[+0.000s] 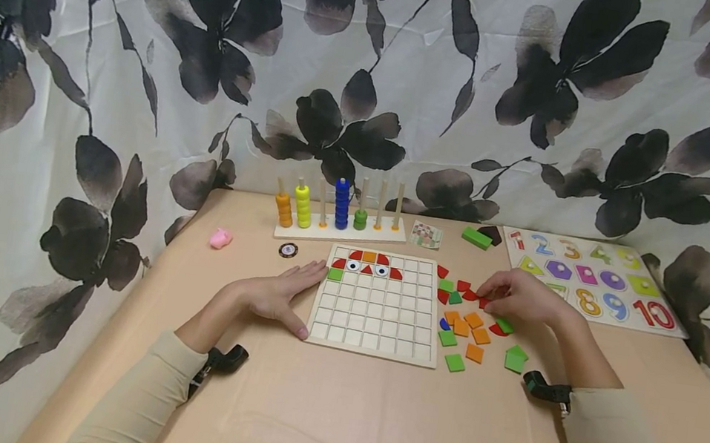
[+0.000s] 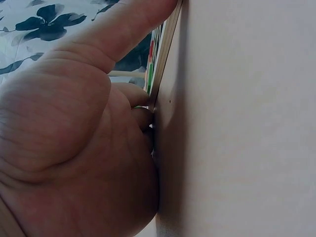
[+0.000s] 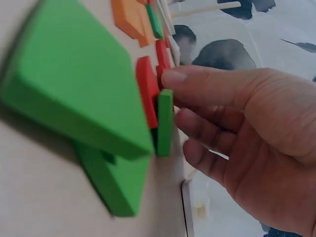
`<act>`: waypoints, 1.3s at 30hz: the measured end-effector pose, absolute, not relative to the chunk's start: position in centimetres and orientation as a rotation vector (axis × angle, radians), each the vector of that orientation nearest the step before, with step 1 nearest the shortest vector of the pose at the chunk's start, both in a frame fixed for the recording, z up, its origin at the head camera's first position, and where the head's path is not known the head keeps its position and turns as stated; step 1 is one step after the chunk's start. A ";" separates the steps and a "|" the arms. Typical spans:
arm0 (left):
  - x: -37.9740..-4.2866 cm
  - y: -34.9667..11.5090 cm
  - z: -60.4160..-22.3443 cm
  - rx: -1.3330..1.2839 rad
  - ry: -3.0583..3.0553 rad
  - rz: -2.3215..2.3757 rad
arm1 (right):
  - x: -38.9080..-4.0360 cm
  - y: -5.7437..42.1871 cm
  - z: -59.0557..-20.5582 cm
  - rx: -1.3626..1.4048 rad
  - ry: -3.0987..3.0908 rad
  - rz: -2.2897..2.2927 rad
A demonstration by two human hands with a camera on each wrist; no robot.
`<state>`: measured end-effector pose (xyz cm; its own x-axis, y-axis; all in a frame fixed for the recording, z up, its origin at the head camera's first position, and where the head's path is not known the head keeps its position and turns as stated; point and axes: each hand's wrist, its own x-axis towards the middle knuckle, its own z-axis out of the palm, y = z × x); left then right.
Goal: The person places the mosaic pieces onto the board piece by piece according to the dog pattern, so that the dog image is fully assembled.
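Observation:
A white grid board [image 1: 376, 314] lies flat on the table, with red, orange, green and eye-patterned tiles in its upper rows. My left hand [image 1: 281, 294] rests at the board's left edge, thumb and fingers spread along it; in the left wrist view the thumb [image 2: 123, 34] reaches the board's side. At the right, my right hand [image 1: 523, 296] is down among loose tiles, its fingertips at a small red tile [image 1: 483, 303]. In the right wrist view the thumb [image 3: 207, 86] is beside red pieces and a green tile [image 3: 165, 123]; whether it pinches one is hidden.
Loose orange tiles [image 1: 461, 328] and green tiles [image 1: 454, 363] lie right of the board. Behind it stands a peg stacker [image 1: 340, 233] with coloured rings, near a small picture card [image 1: 426, 235]. A number puzzle [image 1: 596, 283] lies far right; a pink toy [image 1: 220, 238] and round token [image 1: 288, 250] are left.

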<state>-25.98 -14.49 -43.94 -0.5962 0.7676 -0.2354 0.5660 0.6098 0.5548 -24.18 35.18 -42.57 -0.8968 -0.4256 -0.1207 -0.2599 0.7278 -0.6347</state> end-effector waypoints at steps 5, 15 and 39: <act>-26.1 -14.5 -43.9 1.049 2.388 0.585 | -24.4 35.0 -42.6 -0.512 2.677 -0.906; -26.2 -14.7 -44.1 1.047 2.391 0.583 | -24.2 34.9 -41.8 -0.470 2.632 -0.989; -26.0 -14.7 -44.0 1.039 2.383 0.590 | -29.9 14.0 -41.6 -0.895 2.644 -1.100</act>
